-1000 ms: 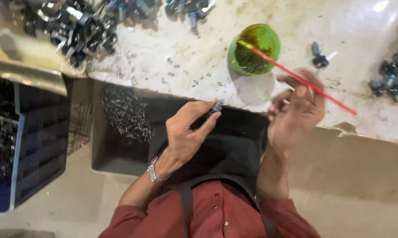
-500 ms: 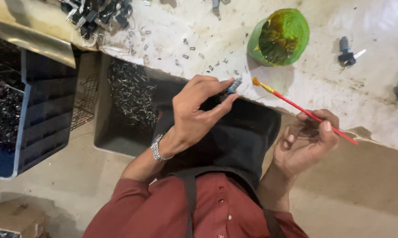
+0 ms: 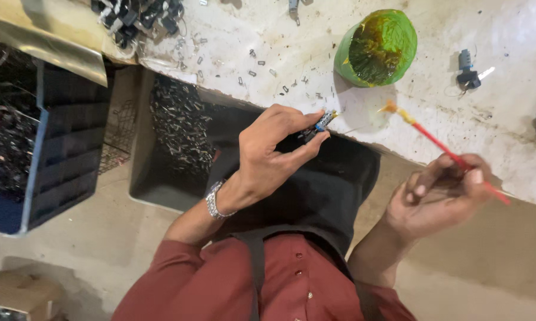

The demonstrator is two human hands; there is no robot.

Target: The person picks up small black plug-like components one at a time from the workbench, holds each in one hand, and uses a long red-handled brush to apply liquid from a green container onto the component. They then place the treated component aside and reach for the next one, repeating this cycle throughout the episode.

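**Brush and small part at the counter edge**

Head view: the left hand (image 3: 274, 151) is pinching a small metal part (image 3: 320, 123) over the white counter (image 3: 268, 41). The right hand (image 3: 440, 193), now lower than before, is gripping a red brush (image 3: 440, 145). A green cup (image 3: 378, 47) is holding dark paste; a grey bin (image 3: 173, 137) is holding metal pieces.

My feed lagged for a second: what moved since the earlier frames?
The right hand drew the red brush out of the green cup, towards the small part in the left hand. Both grips stayed the same.
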